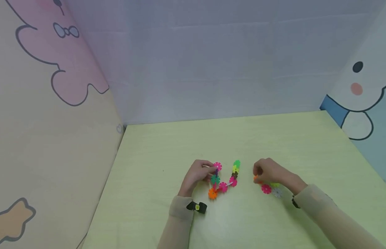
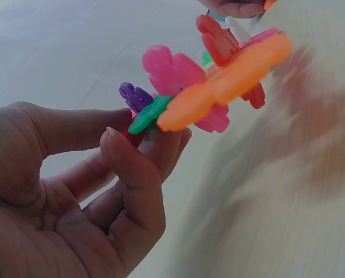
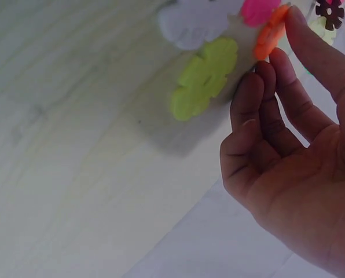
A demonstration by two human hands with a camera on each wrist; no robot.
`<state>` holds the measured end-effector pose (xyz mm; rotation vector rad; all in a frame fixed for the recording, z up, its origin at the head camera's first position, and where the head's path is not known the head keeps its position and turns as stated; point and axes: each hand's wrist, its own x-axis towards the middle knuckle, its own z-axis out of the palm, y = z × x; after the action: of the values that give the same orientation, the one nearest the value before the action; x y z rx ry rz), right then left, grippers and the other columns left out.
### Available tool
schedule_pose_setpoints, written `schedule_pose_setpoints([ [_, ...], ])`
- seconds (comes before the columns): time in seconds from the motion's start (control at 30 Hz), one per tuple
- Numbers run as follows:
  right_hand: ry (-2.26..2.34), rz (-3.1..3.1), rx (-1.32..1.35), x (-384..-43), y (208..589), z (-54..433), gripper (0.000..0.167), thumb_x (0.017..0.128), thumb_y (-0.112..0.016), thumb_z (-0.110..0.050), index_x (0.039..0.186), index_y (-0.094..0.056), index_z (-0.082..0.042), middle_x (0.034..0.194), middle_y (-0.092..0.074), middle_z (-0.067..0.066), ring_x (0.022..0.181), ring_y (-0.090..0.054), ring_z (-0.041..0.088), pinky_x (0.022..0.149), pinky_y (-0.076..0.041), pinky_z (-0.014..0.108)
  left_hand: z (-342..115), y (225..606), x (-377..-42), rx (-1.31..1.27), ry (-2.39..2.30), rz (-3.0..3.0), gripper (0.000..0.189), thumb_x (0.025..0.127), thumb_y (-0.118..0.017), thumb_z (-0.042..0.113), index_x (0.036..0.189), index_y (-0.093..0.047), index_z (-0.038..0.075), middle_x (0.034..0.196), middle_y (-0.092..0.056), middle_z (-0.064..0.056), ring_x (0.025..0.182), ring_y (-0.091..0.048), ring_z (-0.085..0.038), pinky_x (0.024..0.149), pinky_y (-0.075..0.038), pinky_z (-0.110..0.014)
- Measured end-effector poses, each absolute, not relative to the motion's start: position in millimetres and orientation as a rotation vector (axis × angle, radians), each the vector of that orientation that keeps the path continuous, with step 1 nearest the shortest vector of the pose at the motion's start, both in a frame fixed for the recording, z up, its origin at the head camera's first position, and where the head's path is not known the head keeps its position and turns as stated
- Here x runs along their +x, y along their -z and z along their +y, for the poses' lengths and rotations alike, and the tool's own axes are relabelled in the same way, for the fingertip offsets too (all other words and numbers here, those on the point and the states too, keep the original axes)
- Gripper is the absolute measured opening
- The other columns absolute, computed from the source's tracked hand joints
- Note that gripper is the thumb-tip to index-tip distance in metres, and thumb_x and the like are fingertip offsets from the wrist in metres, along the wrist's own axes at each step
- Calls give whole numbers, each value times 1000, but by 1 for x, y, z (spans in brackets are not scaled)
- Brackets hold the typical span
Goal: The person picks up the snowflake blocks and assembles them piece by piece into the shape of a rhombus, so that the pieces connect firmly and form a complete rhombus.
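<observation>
My left hand [image 1: 197, 171] grips one end of a bent chain of flower-shaped interlocking discs [image 1: 223, 187]. In the left wrist view its fingers hold the chain near a green disc [image 2: 151, 114] and a purple disc [image 2: 135, 97], with a large orange disc [image 2: 224, 84] beyond them. The chain's far end carries a bright green disc [image 1: 237, 163]. To the right, my right hand [image 1: 270, 171] pinches a single orange disc [image 3: 269, 35] between thumb and fingertips. Beside that hand are a pink disc [image 1: 266, 188], a white disc [image 1: 277, 192] and a yellow-green disc [image 3: 204, 78].
The pale wooden table [image 1: 155, 148] meets a light cloth backdrop [image 1: 218, 69] at its far edge. Side panels with cartoon figures stand left [image 1: 56, 138] and right [image 1: 367, 86]. A dark band [image 1: 196, 207] sits on the left sleeve.
</observation>
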<state>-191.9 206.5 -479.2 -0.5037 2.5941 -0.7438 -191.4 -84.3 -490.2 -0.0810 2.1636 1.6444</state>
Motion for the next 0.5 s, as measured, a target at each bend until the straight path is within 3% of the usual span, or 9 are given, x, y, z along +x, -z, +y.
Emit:
schedule_pose_setpoints([
  [0.5, 677, 2592, -519, -192, 474, 206, 22, 73, -83, -12, 78, -62, -11, 73, -52, -1, 71, -47, 18, 63, -43, 34, -85, 490, -193, -82, -1641, 2162, 17, 88, -70, 20, 94, -72, 3, 81, -69, -5, 60, -64, -18, 57, -53, -29],
])
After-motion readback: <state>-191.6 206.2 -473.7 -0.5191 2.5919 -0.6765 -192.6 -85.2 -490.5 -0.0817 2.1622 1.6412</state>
